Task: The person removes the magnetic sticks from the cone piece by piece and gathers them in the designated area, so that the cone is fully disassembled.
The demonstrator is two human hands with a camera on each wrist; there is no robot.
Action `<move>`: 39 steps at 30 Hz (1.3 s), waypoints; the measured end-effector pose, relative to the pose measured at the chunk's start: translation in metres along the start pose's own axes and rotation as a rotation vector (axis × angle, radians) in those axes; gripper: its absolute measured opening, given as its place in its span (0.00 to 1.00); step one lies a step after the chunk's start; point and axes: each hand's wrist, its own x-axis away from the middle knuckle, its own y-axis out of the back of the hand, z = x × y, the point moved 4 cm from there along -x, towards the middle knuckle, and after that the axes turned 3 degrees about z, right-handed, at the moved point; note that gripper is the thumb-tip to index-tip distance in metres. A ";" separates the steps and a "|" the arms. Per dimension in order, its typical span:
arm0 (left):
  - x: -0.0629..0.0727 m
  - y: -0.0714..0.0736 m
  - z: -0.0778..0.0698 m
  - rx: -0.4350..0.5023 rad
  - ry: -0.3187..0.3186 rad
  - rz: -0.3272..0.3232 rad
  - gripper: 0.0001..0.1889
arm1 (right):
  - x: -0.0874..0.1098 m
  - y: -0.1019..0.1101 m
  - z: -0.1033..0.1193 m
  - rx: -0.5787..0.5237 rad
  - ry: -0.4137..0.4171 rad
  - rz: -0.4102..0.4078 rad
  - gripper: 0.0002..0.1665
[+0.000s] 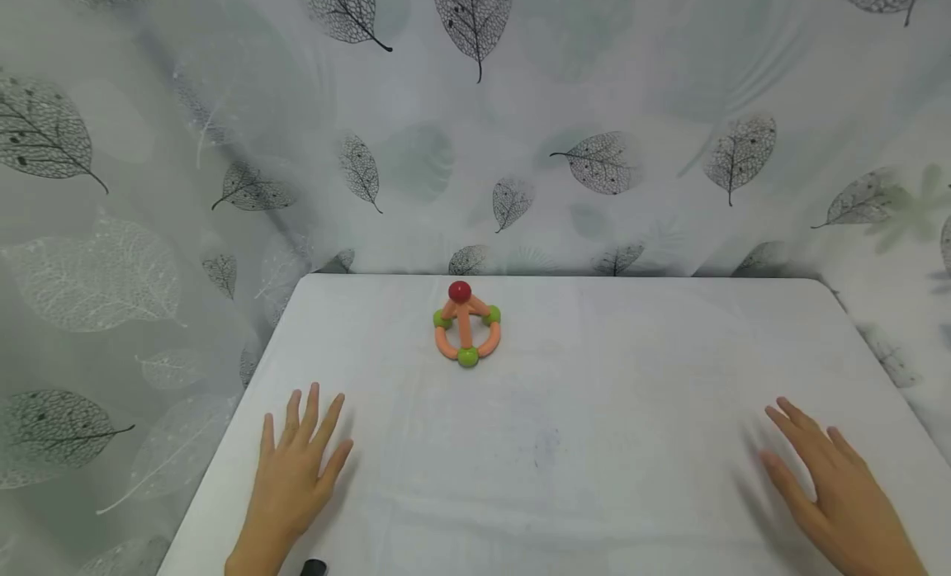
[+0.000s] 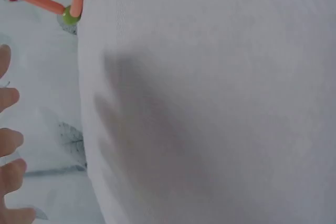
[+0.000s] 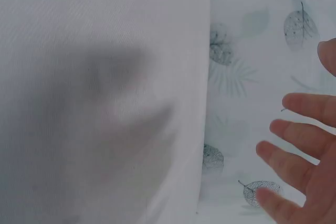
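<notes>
A toy of orange rods and green balls with one red ball on top [image 1: 466, 332] stands near the far edge of the white-covered table, left of its middle. In the left wrist view part of the same toy [image 2: 48, 2] shows at the upper left. My left hand [image 1: 292, 477], fingers spread and straight, hovers over the table's left side, nearer to me than the toy. Far to the right, my right hand [image 1: 847, 498] is held above the cloth with its fingers extended. Both hands hold nothing and are apart from the toy.
The white tabletop [image 1: 594, 444] carries faint stains and creases. Behind it and at the sides hangs a leaf-printed curtain [image 1: 520, 147]. A small black object [image 1: 314, 568] peeks in at the bottom edge beside the left wrist.
</notes>
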 end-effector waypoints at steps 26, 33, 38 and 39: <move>-0.030 -0.010 -0.050 0.418 0.064 -0.228 0.26 | -0.015 -0.020 0.044 -0.397 -0.177 -0.067 0.27; -0.041 -0.023 -0.068 0.640 0.131 -0.094 0.24 | -0.020 -0.029 0.053 -0.516 -0.212 -0.048 0.25; -0.046 -0.031 -0.076 0.761 0.146 -0.049 0.24 | -0.025 -0.033 0.061 -0.604 -0.161 -0.073 0.25; -0.048 -0.032 -0.078 0.790 0.143 -0.048 0.24 | -0.026 -0.034 0.062 -0.616 -0.162 -0.073 0.25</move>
